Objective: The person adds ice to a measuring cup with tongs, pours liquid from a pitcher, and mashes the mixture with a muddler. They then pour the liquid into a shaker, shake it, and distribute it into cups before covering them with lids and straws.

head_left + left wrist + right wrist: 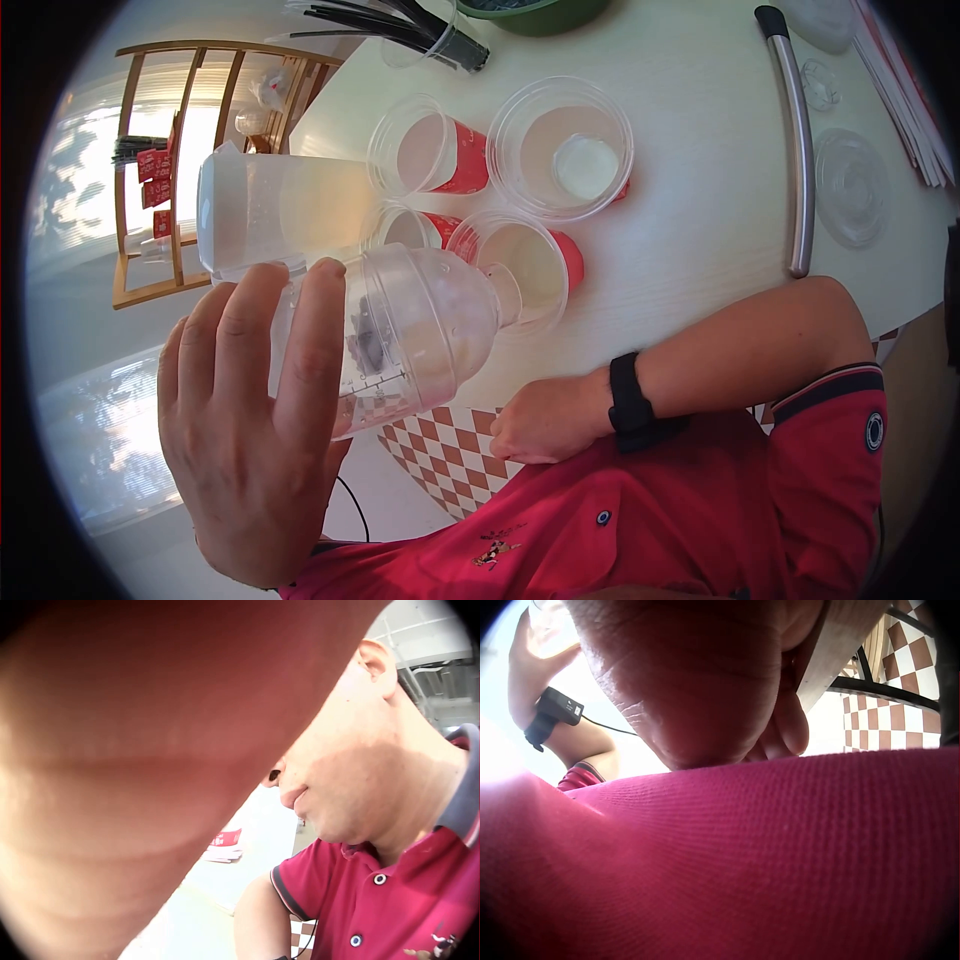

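My left hand (255, 400) grips a clear plastic shaker (425, 335) with measuring marks on its side. The shaker lies tipped almost level, its narrow spout over the mouth of a clear cup with a red label (525, 270). Some liquid and something dark show through its wall. Against the table's edge, close to the shirt, rests my right hand (550, 420), fingers loosely curled and holding nothing. In the right wrist view its palm side (697, 682) is near the red shirt.
Beyond the shaker stand more red-labelled cups (470, 160) and a translucent jug (290, 205) of pale liquid. A wide cup (515, 140) holds something round and white. Black straws (440, 35), a green bowl (540, 15), a metal muddler (795, 150) and lids (850, 190) lie around.
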`<state>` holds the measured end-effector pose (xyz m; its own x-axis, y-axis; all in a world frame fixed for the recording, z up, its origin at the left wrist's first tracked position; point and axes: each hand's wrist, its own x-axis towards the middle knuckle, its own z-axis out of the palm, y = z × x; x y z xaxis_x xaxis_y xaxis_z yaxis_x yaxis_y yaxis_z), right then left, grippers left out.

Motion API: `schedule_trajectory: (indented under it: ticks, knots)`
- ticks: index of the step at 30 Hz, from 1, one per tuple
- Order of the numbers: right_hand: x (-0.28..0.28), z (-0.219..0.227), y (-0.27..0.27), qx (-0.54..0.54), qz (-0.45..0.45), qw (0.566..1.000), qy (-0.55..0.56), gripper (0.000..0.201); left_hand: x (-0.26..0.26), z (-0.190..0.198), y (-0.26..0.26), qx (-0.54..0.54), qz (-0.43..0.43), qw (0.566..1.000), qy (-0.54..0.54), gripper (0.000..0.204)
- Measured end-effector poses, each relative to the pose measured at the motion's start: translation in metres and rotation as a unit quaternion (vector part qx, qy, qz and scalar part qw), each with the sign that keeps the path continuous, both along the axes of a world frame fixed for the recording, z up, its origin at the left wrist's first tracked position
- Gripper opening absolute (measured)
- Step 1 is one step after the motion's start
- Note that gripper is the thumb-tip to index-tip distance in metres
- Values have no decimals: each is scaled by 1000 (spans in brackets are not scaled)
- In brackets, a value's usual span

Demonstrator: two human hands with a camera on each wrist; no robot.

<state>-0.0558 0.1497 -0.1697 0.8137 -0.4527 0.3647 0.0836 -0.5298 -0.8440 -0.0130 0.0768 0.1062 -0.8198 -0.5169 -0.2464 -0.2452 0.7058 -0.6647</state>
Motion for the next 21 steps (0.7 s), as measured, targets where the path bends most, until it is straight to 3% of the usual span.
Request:
schedule_trajectory:
  ticks: [12,21]
  knots:
    - [-2,2,-1,6,8,1000,10,21,3,-1,-1,52,20,998,13,97]
    - [-4,4,-2,12,10,1000,11,19,7,-1,-7,32,29,999,27,95]
